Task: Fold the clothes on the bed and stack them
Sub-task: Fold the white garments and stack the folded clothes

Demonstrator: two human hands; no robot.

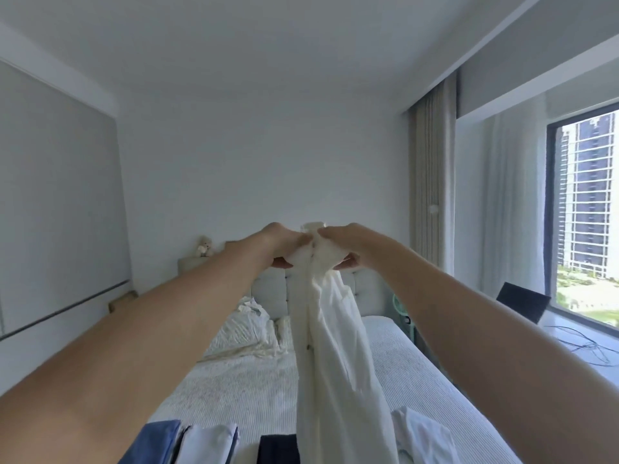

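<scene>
A long white garment (330, 346) hangs straight down above the bed (234, 383), held up at arm's length. My left hand (281, 244) and my right hand (345, 244) grip its bunched top edge close together, almost touching. At the bed's near edge lie folded pieces: a blue one (152, 442), a white one (207, 443) and a dark navy one (278, 448). A loose white garment (420, 433) lies at the near right, partly hidden by the hanging cloth.
Rumpled pillows (248, 324) and a padded headboard (271, 293) lie at the far end. A grey wardrobe wall (57, 209) runs on the left. A window (589, 209), curtains (432, 182), a black chair (522, 301) and floor cables (582, 346) are on the right.
</scene>
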